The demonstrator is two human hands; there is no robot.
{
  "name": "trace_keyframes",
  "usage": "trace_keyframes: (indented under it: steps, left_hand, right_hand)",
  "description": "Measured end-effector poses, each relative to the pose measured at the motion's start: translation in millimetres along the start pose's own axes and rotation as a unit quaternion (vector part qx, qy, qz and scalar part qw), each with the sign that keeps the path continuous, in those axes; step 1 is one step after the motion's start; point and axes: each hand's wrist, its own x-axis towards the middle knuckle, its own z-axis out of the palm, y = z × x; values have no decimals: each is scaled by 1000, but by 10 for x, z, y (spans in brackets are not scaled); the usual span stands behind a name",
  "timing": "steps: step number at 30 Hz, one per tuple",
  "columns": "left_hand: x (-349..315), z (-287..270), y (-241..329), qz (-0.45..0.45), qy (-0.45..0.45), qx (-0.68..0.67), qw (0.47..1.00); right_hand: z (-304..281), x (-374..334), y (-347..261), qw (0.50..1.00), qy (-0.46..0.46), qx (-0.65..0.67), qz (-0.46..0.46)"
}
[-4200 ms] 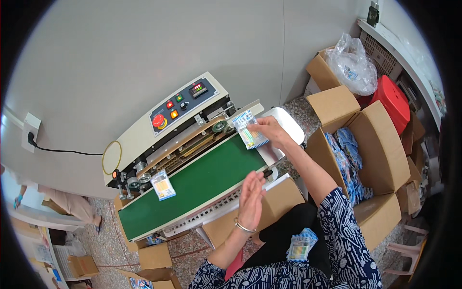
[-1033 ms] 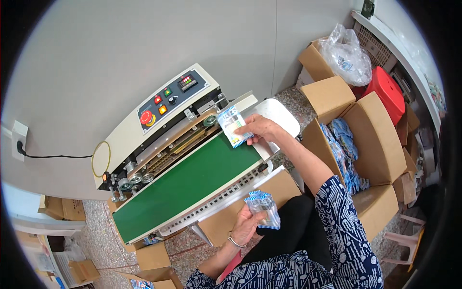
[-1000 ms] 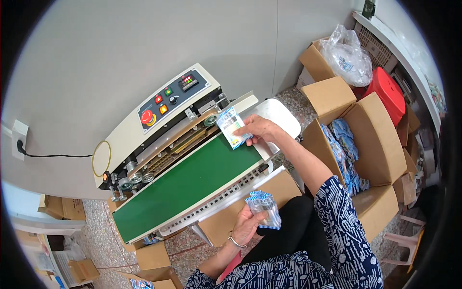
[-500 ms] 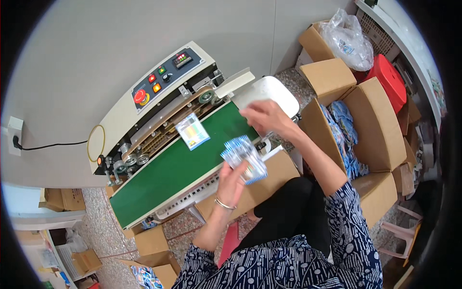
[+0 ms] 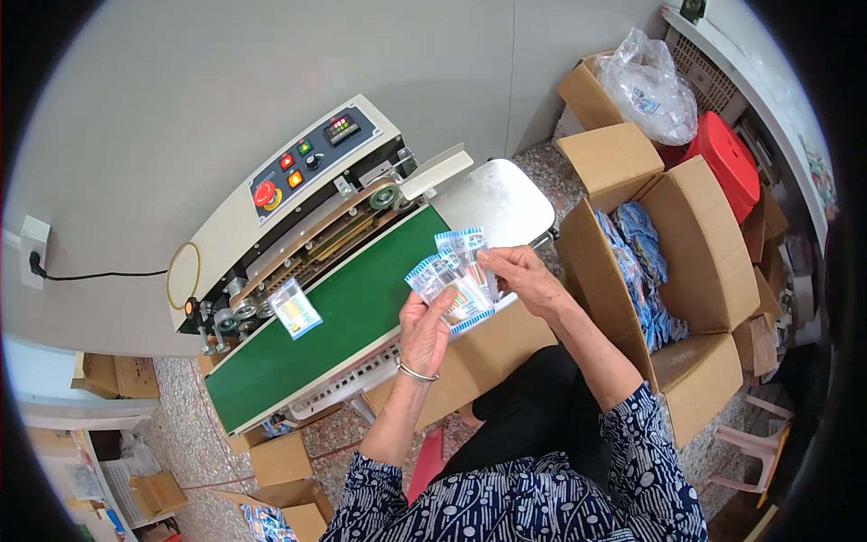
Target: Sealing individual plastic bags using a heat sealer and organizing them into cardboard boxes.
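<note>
My left hand [image 5: 424,330] is closed round a small stack of clear packets [image 5: 448,287] with blue-striped edges and coloured strips inside. With fingers pinched, my right hand [image 5: 524,278] grips the side of another such packet [image 5: 470,247], fanned out behind the stack. Both hands are over the near edge of a green conveyor belt [image 5: 361,307]. A single packet [image 5: 295,309] lies farther left on the belt, against the rollers of the sealing machine [image 5: 316,163]. How many packets the left hand holds cannot be made out.
A white tray-like plate [image 5: 501,200] stands beyond the belt's right end. To my right is an open carton [image 5: 704,244] with many blue packets [image 5: 639,262]. A red stool [image 5: 725,167] and a clear plastic bag [image 5: 646,86] are behind it. Another carton [image 5: 293,506] sits lower left.
The packet on the belt has moved left and toward me along the machine. My right hand has come down to the stack and taken hold of one packet, spreading it from the others.
</note>
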Motion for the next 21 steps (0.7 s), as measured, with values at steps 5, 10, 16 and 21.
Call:
trace_keyframes:
  steps: [5, 10, 16, 21]
  left_hand:
    - [28, -40, -59, 11, 12, -12, 1000]
    - [11, -68, -40, 20, 0, -8, 1000]
    - [-64, -107, -11, 10, 11, -23, 1000]
    - [-38, -124, -21, 24, 28, -31, 999]
  right_hand:
    - [27, 30, 13, 1000, 9, 23, 1]
    - [135, 63, -28, 998, -7, 60, 10]
    - [54, 154, 48, 998, 2, 64, 2]
    - [209, 130, -3, 999, -21, 43, -22]
